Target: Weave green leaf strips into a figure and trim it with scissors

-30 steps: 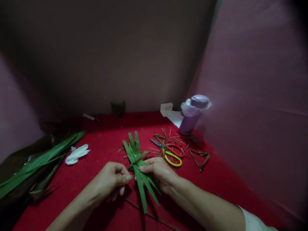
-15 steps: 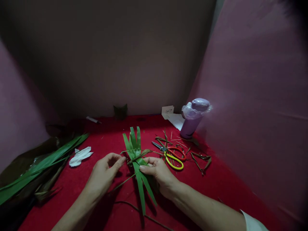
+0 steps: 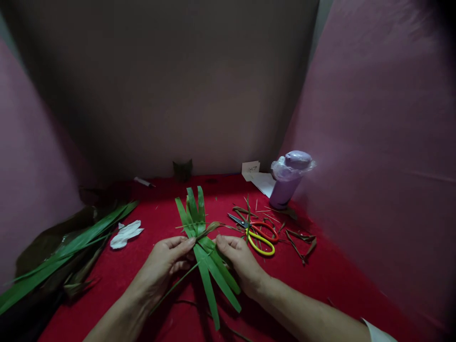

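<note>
A bundle of woven green leaf strips (image 3: 208, 273) is held above the red cloth, its ends fanning out away from me and towards me. My left hand (image 3: 166, 261) pinches the middle of the weave from the left, thumb on top near a brownish dry strip (image 3: 210, 229) that crosses it. On the right side, my right hand (image 3: 237, 259) grips the weave between thumb and fingers; its fingertips are partly hidden behind the leaves. A thin green strip (image 3: 174, 286) slants down from the weave past my left wrist.
Scissors with red and yellow handles (image 3: 261, 237) lie right of the weave, among dry leaf scraps (image 3: 302, 242) and thin sticks. Farther back stand a purple cup (image 3: 285, 190) with plastic film and a white card (image 3: 251, 167). Leftward are a crumpled tissue (image 3: 126, 233) and long green leaves (image 3: 76, 247).
My left hand has moved right and closed on the weave, where before it was beside it. My right thumb has shifted up, and the lower strips have spread more to the right.
</note>
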